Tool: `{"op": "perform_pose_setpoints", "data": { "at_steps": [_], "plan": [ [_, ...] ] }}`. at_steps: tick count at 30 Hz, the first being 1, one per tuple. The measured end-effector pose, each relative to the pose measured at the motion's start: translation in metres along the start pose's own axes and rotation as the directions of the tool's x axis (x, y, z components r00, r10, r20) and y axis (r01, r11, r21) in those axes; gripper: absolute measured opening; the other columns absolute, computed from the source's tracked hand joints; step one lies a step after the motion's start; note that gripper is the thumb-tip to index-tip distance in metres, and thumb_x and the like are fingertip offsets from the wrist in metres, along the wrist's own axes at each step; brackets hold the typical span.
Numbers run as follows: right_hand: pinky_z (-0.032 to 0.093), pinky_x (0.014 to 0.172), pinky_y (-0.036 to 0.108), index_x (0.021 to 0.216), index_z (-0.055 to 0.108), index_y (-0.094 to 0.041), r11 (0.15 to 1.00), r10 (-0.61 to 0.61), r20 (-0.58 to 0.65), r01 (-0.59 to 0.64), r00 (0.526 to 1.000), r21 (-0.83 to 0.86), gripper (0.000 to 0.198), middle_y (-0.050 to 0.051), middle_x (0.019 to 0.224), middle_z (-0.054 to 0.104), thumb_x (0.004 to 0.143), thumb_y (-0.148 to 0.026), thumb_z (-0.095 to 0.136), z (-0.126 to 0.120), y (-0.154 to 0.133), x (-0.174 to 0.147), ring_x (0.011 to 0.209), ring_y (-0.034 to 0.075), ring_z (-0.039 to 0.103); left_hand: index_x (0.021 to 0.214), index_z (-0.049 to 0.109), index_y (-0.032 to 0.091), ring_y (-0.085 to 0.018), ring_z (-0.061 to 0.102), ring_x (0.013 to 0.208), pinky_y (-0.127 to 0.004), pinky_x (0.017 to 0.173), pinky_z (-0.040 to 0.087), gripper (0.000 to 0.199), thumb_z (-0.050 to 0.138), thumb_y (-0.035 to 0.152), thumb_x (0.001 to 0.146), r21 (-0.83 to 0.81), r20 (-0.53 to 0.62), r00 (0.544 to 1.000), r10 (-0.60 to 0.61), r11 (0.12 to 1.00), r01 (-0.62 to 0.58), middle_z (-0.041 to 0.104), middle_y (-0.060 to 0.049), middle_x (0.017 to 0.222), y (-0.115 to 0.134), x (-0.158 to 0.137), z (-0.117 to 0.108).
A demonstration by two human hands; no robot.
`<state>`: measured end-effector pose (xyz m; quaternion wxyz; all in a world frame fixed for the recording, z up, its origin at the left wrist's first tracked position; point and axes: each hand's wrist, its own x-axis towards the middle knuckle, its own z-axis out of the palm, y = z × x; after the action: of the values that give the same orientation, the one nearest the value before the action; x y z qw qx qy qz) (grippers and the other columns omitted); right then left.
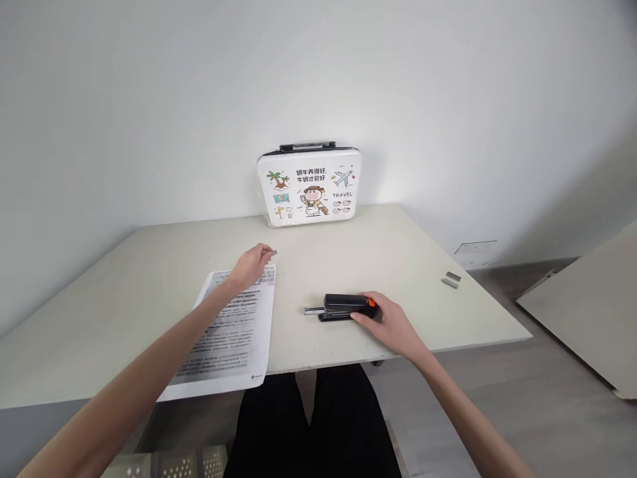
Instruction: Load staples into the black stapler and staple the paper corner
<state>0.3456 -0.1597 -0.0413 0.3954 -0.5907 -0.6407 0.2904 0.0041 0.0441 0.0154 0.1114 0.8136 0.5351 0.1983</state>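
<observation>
A black stapler (pixel 343 304) with an orange button lies on the table, its metal staple tray sticking out on the left. My right hand (pixel 388 318) is closed around its rear end, thumb in front and fingers behind. Just beyond the top edge of a printed paper sheet (pixel 233 338), my left hand (pixel 251 265) pinches a small grey staple strip (pixel 274 253). The sheet lies partly under my left forearm, and its lower edge hangs over the table's front edge.
Two more staple strips (pixel 451 279) lie near the table's right edge. A white case (pixel 311 189) with cartoon prints leans upright against the wall at the back of the pale table (pixel 124 285). A pale panel (pixel 592 312) stands on the floor to the right.
</observation>
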Motion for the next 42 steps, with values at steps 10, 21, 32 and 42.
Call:
{"op": "perform_pose_setpoints", "data": {
  "at_steps": [10, 21, 32, 42],
  "plan": [
    [0.056, 0.095, 0.043, 0.123, 0.064, -0.030, 0.999, -0.041, 0.001, 0.041, 0.999, -0.014, 0.038, 0.006, 0.127, 0.072, 0.094, -0.055, 0.064, -0.001, 0.004, -0.001, 0.115, 0.029, 0.067, 0.120, 0.068, 0.025, -0.022, 0.073, 0.087, -0.034, 0.081, 0.057, 0.034, 0.050, 0.048, 0.102, -0.313, 0.144, 0.983, 0.116, 0.947, -0.066, 0.075, -0.003, 0.094, 0.087, -0.107, 0.007],
    [0.054, 0.096, 0.043, 0.123, 0.065, -0.028, 0.997, -0.079, -0.027, 0.078, 0.997, -0.014, 0.038, 0.007, 0.126, 0.072, 0.093, -0.053, 0.065, 0.000, 0.007, 0.000, 0.114, 0.028, 0.068, 0.108, 0.068, 0.025, -0.023, 0.069, 0.101, -0.040, 0.094, 0.055, 0.026, 0.050, 0.043, 0.105, -0.274, 0.027, 0.973, 0.227, 0.938, -0.212, 0.069, -0.005, 0.113, 0.108, -0.119, 0.034],
    [0.055, 0.092, 0.041, 0.122, 0.064, -0.028, 0.996, -0.087, -0.027, 0.086, 0.996, -0.039, 0.037, 0.006, 0.124, 0.073, 0.094, -0.052, 0.066, 0.000, 0.008, 0.000, 0.112, 0.028, 0.068, 0.106, 0.069, 0.024, -0.023, 0.069, 0.100, -0.038, 0.089, 0.056, 0.025, 0.053, 0.043, 0.104, -0.292, 0.024, 0.986, 0.163, 0.945, -0.149, 0.071, -0.004, 0.108, 0.113, -0.118, 0.041],
    [0.054, 0.095, 0.041, 0.121, 0.064, -0.028, 0.994, -0.097, -0.037, 0.095, 0.995, -0.043, 0.036, 0.006, 0.124, 0.073, 0.094, -0.052, 0.066, 0.000, 0.008, 0.000, 0.113, 0.027, 0.068, 0.108, 0.068, 0.023, -0.023, 0.069, 0.100, -0.039, 0.092, 0.056, 0.023, 0.052, 0.040, 0.105, -0.275, 0.015, 0.982, 0.187, 0.945, -0.176, 0.072, -0.004, 0.109, 0.113, -0.119, 0.046]
  ]
}}
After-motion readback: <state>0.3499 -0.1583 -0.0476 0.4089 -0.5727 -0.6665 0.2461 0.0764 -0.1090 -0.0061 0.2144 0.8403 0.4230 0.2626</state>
